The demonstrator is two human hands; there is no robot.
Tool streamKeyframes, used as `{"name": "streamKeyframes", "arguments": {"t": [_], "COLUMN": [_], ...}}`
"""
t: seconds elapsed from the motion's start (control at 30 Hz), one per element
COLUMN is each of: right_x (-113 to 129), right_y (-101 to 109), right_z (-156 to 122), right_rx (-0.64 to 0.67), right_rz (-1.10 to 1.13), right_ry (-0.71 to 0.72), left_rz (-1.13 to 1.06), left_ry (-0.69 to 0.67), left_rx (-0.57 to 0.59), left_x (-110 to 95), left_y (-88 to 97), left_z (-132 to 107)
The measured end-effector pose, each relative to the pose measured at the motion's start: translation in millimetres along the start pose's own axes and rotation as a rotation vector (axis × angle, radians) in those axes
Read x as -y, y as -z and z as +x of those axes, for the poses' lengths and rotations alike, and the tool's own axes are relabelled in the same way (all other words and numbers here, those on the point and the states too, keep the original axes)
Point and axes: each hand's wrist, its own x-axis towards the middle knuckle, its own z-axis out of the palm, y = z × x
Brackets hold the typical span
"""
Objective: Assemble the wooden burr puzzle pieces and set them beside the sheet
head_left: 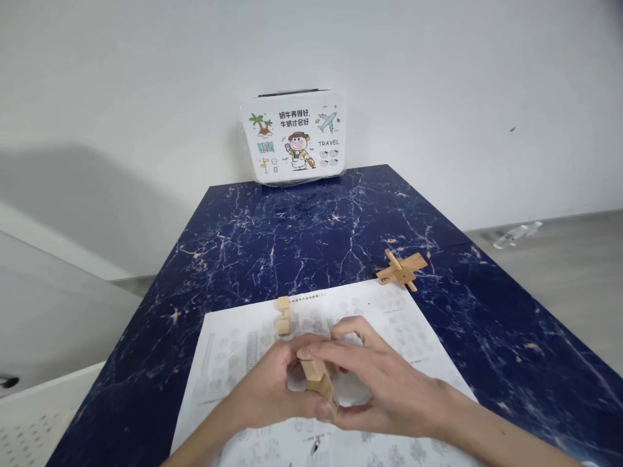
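Between the left hand [270, 381] and the right hand [389, 379], a wooden cluster [315, 371] under close fingerwork

Both hands are drawn in narrow, thumbs at the near end of the wood and forefingers arched over its far end, so the cluster sits pinched between them. How many pieces it holds cannot be told, since the fingers cover part of it. Underneath the hands lies a printed sheet [217, 370], its small diagrams too faint to read.

The step in hand looks like fitting or adjusting wooden parts against one another. The next move seems to call for one hand to steady the cluster while the other lines up a part, with light pressure so nothing slips loose.

Just beyond the left hand, a notched block [283, 326] lies on the sheet, within easy reach and touched by neither hand. Farther out, ahead and to the right of the right hand, a crossed wooden assembly [403, 275] rests by the sheet's far corner. Well ahead of both hands, a white printed case [294, 139] stands at the far end of the counter [311, 240].
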Motion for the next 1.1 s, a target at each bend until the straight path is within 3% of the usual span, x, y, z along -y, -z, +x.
{"name": "streamKeyframes", "arguments": {"t": [0.1,0.27,0.47,0.67,0.8,0.97,1.1], "right_x": [-2.9,-11.7,-16.8,-16.5,-16.9,-16.2,-14.2], "right_y": [-1.8,-5.9,-13.5,-14.7,-15.4,-20.1,-20.8], "right_z": [-2.0,-4.1,-4.6,-4.8,-5.4,-4.7,-5.6], "right_rx": [-0.007,-0.147,-0.147,-0.286,-0.179,-0.122,-0.098], "right_rz": [0.104,0.152,0.156,0.143,0.145,0.120,0.139], "right_ry": [-0.055,-0.042,-0.122,-0.129,-0.208,-0.194,-0.173], "left_rz": [-0.086,-0.318,-0.372,-0.209,-0.143,-0.166,-0.136], "left_ry": [-0.058,-0.118,-0.154,-0.211,-0.240,-0.199,-0.162], "left_rx": [0.004,0.048,-0.164,-0.256,-0.264,-0.214,-0.239], "left_x": [1.3,6.7,3.3,3.6,3.4,1.2,-0.7], "left_y": [1.7,12.8,25.3,17.8,6.1,-3.0,-2.9], "left_z": [-1.2,-2.0,-1.3,-2.9,-3.4,-4.6,-5.3]}}
